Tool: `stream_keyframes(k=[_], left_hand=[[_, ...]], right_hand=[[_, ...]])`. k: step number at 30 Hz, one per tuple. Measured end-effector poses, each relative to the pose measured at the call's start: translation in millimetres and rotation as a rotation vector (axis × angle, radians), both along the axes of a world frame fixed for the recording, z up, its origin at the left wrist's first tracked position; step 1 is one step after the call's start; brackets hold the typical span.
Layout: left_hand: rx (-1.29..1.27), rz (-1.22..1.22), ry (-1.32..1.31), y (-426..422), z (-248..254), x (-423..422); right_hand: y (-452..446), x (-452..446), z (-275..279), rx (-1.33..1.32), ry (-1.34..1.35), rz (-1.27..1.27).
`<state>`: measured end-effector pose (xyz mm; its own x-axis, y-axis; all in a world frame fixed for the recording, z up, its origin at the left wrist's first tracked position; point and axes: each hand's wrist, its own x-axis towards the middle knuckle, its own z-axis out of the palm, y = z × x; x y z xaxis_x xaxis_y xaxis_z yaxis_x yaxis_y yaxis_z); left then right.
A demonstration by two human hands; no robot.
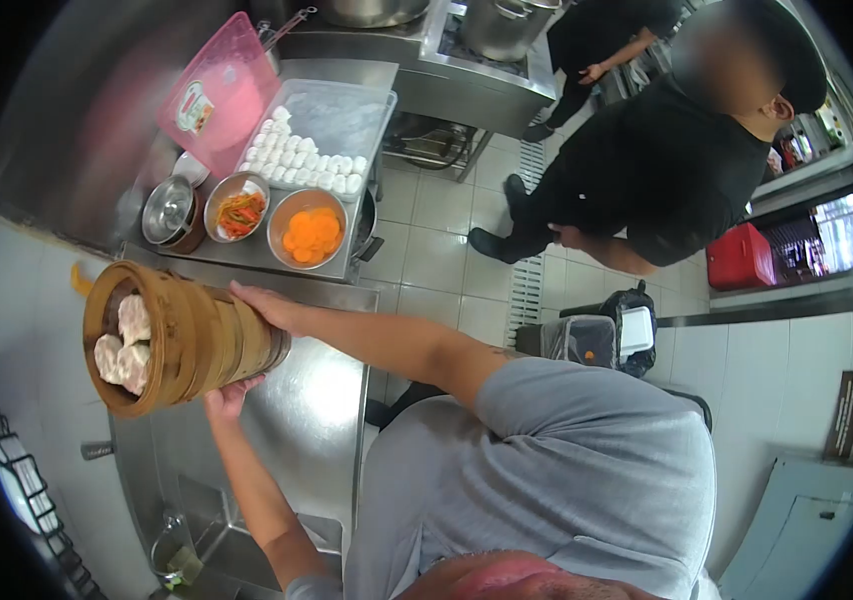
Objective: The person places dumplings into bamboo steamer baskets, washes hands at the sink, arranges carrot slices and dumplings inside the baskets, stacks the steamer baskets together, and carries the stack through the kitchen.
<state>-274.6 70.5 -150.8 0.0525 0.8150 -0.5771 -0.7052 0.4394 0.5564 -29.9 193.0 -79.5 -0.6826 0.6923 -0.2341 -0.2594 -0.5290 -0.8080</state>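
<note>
A tall stack of round bamboo steamers (pixel 222 335) is between my two hands, above the steel counter. In its top tier (pixel 107 385) sit several pale, pinkish-white dumplings (pixel 124 350). My right hand (pixel 265 305) presses its fingers against the upper side of the stack in the picture, near the lower tiers. From the opposite side my left hand (pixel 232 396) grips it, the fingers partly hidden by the bamboo. What the lower tiers contain cannot be seen.
Nearby are bowls of sliced carrots (pixel 312 235) and mixed vegetable strips (pixel 239 214), a tray of white pieces (pixel 357 110), and a pink tub (pixel 212 100). A sink (pixel 237 550) lies at lower left. A co-worker in black (pixel 637 160) stands near a bin (pixel 587 340).
</note>
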Motion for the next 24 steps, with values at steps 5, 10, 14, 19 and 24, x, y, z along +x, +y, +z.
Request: stream_keyframes(k=[5,10,14,19,24], left_hand=[[0.061,-0.003,0.026,-1,-1,5],[0.079,0.050,0.016,-21,13,17],[0.084,0.023,0.121,-30,32,26],[0.157,-0.087,0.116,-40,51,29],[0.137,-0.263,0.146,-35,76,53]], right_hand=[[-10,-7,-1,-0.041,-0.201,-0.116],[-16,-14,-18,-0.010,-0.125,-0.156],[-36,-1,7,-0.034,-0.065,-0.152],[-65,15,26,0.000,-0.051,-0.210],[-99,42,46,-0.034,-0.093,-0.389]])
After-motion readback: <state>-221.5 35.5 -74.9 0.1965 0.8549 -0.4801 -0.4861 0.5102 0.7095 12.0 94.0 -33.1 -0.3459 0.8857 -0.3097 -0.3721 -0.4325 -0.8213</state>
